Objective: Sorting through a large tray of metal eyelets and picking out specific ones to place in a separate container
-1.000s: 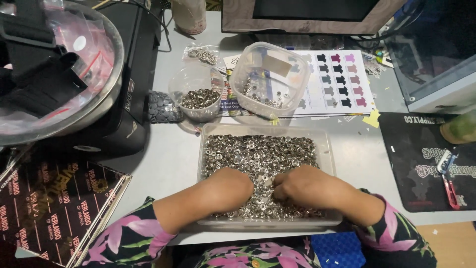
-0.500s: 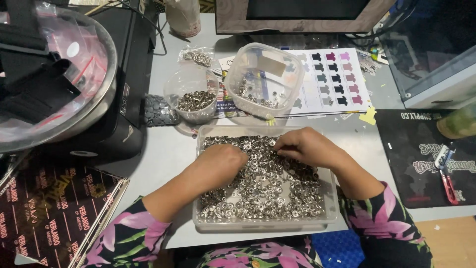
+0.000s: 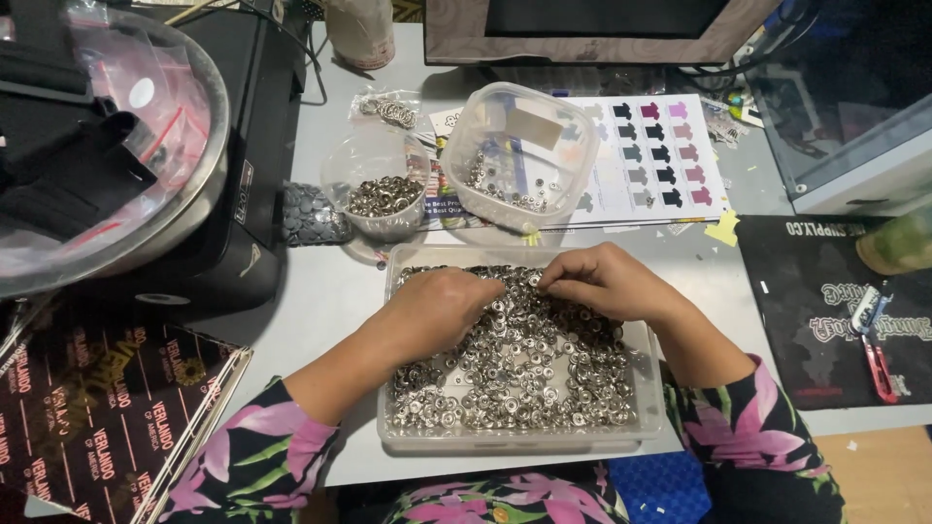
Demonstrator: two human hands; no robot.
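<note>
Two bare hands work inside a shallow clear plastic tray (image 3: 652,388) heaped with small silver metal snap rings (image 3: 529,374), seen from a camera on the person's head. The left hand (image 3: 437,311) lies palm down on the upper left part of the heap, its fingers curled together with the tips buried among the rings, so whether they pinch any cannot be told. The right hand (image 3: 607,281) rests at the upper right of the heap, fingers drawn close together and pointing toward the left hand's fingertips; the tips seem to nip at a ring or two, though the pieces are too small to be sure. The two sets of fingertips sit near each other, not touching. Most of the rings spread out below and behind the fingers, toward the person's body. Both forearms enter from the bottom, in dark sleeves printed with pink flowers.

Beyond the fingertips, just past the tray's far rim, stand a small round clear cup (image 3: 377,189) holding more silver rings and, to its right, a tilted clear tub (image 3: 519,146) with a few pieces at its bottom. Under the tub lies a printed colour chart (image 3: 670,165) showing rows of little shirt shapes.
</note>
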